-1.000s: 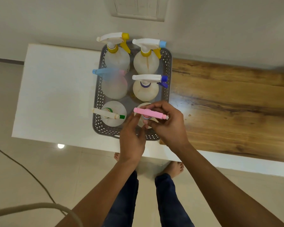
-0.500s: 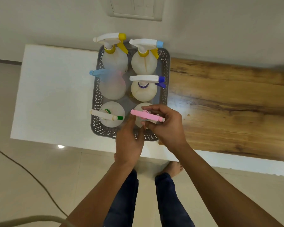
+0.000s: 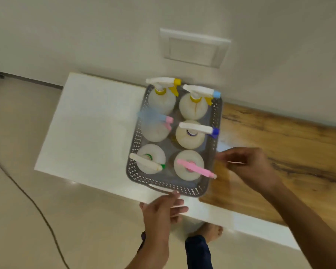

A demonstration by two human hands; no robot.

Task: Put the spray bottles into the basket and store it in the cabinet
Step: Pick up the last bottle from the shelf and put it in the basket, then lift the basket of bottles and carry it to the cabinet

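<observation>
Grey basket [image 3: 211, 144] long axis toward wall (six bottles upright); both grips spread.

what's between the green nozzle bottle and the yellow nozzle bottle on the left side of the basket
In the head view, one bottle stands between them: the translucent blue-headed, pink-nozzled bottle, mid-left in the basket.

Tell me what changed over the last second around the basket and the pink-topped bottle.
Both hands let go of the pink-topped bottle. The right hand drew back to the right of the basket, over the wood surface; the left hand dropped back to the basket's near edge. Both are now open and empty. All six bottles stayed upright in the basket, which kept its place on the white top.
</observation>
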